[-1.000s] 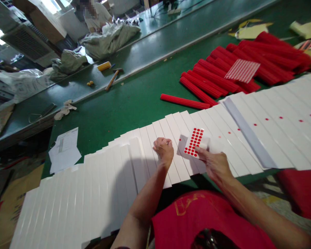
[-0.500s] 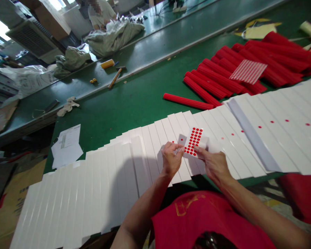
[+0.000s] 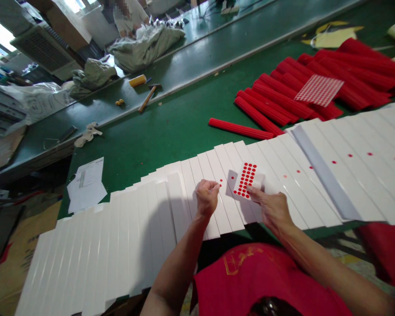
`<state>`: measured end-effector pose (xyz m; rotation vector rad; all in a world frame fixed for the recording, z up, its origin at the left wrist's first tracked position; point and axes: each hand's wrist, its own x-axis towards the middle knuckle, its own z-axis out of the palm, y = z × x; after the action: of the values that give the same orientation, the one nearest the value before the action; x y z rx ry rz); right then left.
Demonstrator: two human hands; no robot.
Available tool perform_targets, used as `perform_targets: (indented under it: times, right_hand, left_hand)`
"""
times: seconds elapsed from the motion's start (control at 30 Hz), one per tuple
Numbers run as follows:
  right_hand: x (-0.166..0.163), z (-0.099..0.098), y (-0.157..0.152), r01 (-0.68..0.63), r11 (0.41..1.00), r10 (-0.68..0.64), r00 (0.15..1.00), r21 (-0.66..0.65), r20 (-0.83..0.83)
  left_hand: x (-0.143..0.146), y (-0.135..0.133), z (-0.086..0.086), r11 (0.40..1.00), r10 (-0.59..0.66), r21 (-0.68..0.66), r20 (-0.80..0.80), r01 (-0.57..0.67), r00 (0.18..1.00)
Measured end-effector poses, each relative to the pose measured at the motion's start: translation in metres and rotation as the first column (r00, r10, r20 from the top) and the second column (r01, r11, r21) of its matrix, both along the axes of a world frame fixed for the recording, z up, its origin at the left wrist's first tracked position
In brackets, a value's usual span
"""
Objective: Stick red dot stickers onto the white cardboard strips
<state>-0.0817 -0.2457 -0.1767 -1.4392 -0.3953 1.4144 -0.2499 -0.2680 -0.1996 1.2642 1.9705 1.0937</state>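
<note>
My right hand (image 3: 272,206) grips a small white sheet of red round stickers (image 3: 246,177), thumb on top, held above a row of overlapping long white boxes (image 3: 197,175). To the left of the sheet, my left hand (image 3: 208,197) is closed in a pinch with a red round sticker (image 3: 220,185) at its fingertips. It hovers over the boxes, beside one that bears a red dot (image 3: 221,180). Another box between the hands carries a red dot (image 3: 232,177). Further right, more boxes have single dots near their middles.
Red ribbed tubes (image 3: 283,94) are heaped at the back right, with another sticker sheet (image 3: 319,90) on top. Papers (image 3: 85,184) lie at the left of the green table (image 3: 158,136). A hammer (image 3: 147,98) rests on the far bench, where a person (image 3: 131,17) sits behind a sack (image 3: 146,46).
My left hand has moved left, away from the sticker sheet, with a red round sticker at its fingertips. My right hand still holds the sheet in about the same place.
</note>
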Motion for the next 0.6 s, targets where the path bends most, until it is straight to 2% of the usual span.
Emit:
perform_targets:
  times: [0.07,0.17,0.33,0.6]
  right_hand:
    - [0.000,0.000,0.000,0.002,1.000,-0.002,1.000,-0.022,-0.005]
    - [-0.001,0.000,0.000,-0.016,0.999,0.015,1.000,-0.039,-0.024]
    - [-0.004,0.000,-0.001,-0.061,0.996,0.059,0.997,-0.058,-0.041]
    - [-0.004,0.000,-0.002,-0.084,0.996,0.083,0.996,-0.039,-0.039]
  left_hand:
    - [-0.015,-0.002,-0.006,0.995,0.055,-0.074,-0.108,-0.063,0.993]
    - [-0.027,-0.004,-0.010,0.980,0.066,-0.173,-0.196,-0.101,0.978]
    - [-0.021,0.002,-0.008,0.954,0.048,-0.268,-0.308,-0.135,0.950]
    - [-0.010,0.006,-0.019,0.955,0.011,-0.254,-0.489,-0.154,0.872]
